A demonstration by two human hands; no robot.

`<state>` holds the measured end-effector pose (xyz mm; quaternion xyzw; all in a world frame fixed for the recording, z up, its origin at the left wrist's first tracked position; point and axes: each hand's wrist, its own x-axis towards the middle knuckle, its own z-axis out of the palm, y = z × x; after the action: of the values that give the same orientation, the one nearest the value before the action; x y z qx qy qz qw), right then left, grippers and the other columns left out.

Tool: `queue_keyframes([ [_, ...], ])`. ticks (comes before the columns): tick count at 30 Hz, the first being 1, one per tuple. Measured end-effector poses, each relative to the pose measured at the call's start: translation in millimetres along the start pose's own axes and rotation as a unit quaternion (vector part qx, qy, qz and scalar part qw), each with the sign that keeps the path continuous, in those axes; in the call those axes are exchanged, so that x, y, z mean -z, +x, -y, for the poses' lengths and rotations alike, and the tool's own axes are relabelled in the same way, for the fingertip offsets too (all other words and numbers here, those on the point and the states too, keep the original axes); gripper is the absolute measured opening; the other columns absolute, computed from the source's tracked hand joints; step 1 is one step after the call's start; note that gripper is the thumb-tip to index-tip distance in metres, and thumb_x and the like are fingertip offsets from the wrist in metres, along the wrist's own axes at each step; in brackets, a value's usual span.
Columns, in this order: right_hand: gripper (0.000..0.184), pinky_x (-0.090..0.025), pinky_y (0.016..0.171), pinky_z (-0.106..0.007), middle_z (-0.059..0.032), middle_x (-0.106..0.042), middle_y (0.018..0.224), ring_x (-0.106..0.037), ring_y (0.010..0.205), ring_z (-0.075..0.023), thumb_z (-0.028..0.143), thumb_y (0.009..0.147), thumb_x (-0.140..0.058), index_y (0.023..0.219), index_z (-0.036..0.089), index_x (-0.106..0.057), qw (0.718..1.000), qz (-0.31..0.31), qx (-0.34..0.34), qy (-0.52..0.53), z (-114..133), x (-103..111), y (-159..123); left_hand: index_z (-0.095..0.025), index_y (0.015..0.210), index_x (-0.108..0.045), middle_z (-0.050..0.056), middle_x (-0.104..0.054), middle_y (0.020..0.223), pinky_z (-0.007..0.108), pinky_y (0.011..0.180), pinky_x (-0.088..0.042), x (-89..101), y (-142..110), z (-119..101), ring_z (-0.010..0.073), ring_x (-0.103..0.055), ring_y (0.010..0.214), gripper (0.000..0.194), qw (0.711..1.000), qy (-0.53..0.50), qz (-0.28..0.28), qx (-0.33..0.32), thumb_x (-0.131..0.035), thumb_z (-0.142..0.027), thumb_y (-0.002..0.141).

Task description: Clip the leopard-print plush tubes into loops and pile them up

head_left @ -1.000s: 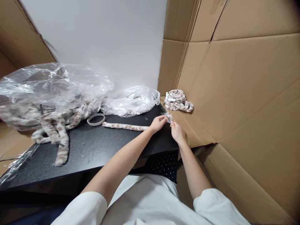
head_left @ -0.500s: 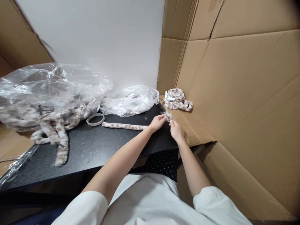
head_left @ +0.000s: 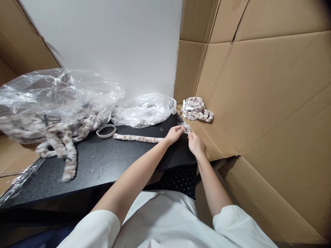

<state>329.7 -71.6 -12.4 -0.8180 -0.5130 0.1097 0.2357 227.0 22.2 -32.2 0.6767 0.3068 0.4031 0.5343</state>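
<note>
My left hand (head_left: 176, 134) is closed in a pinch over the right end of the black table. Right beside it, my right hand (head_left: 195, 143) pinches too, fingertips almost touching the left ones. A spotted plush strip (head_left: 139, 138), cream with brown spots, lies along the table and runs behind my left wrist towards both hands. The exact bit between the fingers is small and mostly hidden. Just beyond the fingertips is a pale tuft of fluff (head_left: 186, 126). A roll of tape (head_left: 106, 131) lies by the strip's left end.
A large clear plastic bag (head_left: 62, 93) of spotted plush strips covers the left, some spilling out. A smaller plastic bag (head_left: 144, 110) stands at the back. Coiled strips with white tags (head_left: 197, 108) sit on cardboard at right. Tall cardboard (head_left: 279, 86) walls the right side.
Almost nothing differs. Both hands keep their pinch in about the same place, with only a slight shift of the fingers and of the camera view.
</note>
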Motion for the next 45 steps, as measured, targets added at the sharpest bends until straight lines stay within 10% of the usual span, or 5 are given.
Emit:
queue_keyframes([
  [29,0.048,-0.043,0.082,-0.033,-0.0127,-0.07,0.111,-0.064,0.102,-0.0256,0.036,0.102,-0.022,0.11,0.019,-0.066,1.0,0.005,-0.006,0.008,2.1,2.4,-0.4,-0.014,0.065,-0.061,-0.001,-0.059,0.065,0.025,0.075,-0.041,-0.8,1.3,-3.4,0.0124,-0.052,0.068,0.018,0.998,0.006,0.051,-0.031,-0.058,-0.029,0.074],
  [45,0.051,-0.045,0.085,-0.038,-0.0169,-0.07,0.112,-0.065,0.106,-0.03,0.037,0.101,-0.021,0.113,0.016,-0.066,0.999,0.004,-0.021,-0.036,6.5,3.2,-0.4,-0.018,0.06,-0.045,-0.007,-0.038,0.051,0.023,0.058,-0.03,-3.0,8.1,0.6,0.0085,-0.035,0.054,0.015,0.998,0.017,0.047,0.023,-0.05,-0.025,0.071],
])
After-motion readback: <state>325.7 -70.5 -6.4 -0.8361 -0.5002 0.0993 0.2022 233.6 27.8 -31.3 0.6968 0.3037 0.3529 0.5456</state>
